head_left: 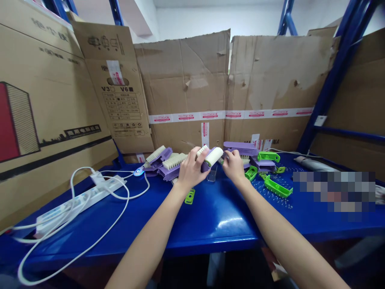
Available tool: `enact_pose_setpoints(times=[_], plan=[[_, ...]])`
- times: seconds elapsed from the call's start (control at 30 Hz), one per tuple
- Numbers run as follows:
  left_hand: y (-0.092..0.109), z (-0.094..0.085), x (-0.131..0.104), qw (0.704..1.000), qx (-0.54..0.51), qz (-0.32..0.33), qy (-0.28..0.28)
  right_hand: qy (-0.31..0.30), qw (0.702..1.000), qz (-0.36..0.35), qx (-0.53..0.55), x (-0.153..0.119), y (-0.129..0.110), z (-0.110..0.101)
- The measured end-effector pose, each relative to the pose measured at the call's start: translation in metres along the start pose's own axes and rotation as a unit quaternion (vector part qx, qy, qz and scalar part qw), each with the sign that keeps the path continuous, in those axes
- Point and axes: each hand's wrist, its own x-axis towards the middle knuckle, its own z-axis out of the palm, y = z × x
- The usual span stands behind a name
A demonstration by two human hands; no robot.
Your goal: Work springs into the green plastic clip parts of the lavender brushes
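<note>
My left hand (192, 166) is closed round a purple brush part with a white roller (215, 156), held up over the blue table. Close to the roller's right end, my right hand (234, 163) is pinched; a small dark thing shows at its fingertips, too small to name. Purple brushes with cream bristles (174, 161) lie in a pile left of my left hand. Behind my right hand are more purple parts (240, 147). Below my left hand a flat green piece (189, 196) rests on the table, and a small clear piece (211, 174) lies between my hands.
At the right, green frames (278, 188) lie among many scattered small clear or metallic bits (267, 194). A white power strip (81, 202) with looping cables spreads over the left. Cardboard sheets (186, 92) stand along the back of the blue table (210, 237), between blue posts.
</note>
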Motion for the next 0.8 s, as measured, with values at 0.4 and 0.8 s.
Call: enact_pose_setpoints(times=[0.4, 0.8], plan=[[-0.0031, 0.0060, -0.0012, 0.998, 0.035, -0.049, -0.026, 0.029, 0.998, -0.030, 0.048, -0.0017, -0.0015, 0.0031], [0.0005, 0.0055, 0.0007, 0.996, -0.002, -0.088, -0.024, 0.071, 0.984, 0.007, 0.162, 0.0040, -0.0002, 0.0031]])
